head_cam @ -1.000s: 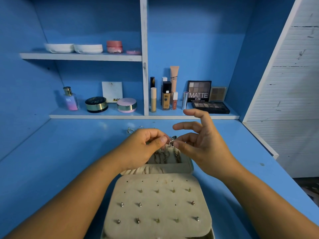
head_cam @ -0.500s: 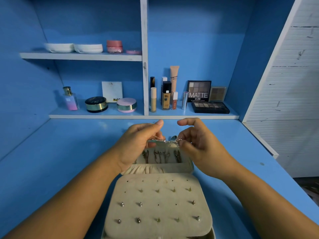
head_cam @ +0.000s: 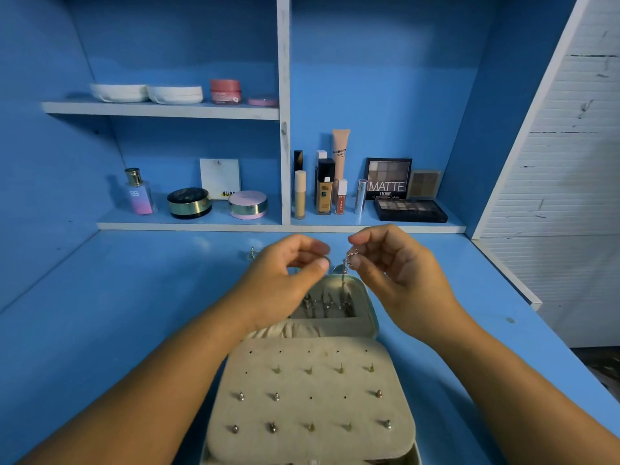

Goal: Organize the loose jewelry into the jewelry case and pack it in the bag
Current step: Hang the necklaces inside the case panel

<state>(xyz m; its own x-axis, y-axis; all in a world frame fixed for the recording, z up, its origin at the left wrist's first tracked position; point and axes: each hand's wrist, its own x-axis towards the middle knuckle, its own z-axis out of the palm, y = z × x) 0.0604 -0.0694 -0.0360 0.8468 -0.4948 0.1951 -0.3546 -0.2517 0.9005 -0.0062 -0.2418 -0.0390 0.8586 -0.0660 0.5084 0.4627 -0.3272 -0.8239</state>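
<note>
A beige jewelry case lies open on the blue desk in front of me. Its near flap carries several stud earrings. The far half shows hooks with chains hanging from them. My right hand pinches a thin silver chain that dangles over the far half. My left hand hovers just left of it with curled, blurred fingers; I see no chain in them. A small loose piece of jewelry lies on the desk behind my left hand.
A low shelf at the back holds a perfume bottle, compacts, foundation tubes and eyeshadow palettes. An upper shelf carries white dishes and a pink jar. A white slatted wall borders the desk's right edge.
Half a second ago the chain stretched between both hands. Now it hangs from my right hand alone, and both hands have lifted a little and drawn apart.
</note>
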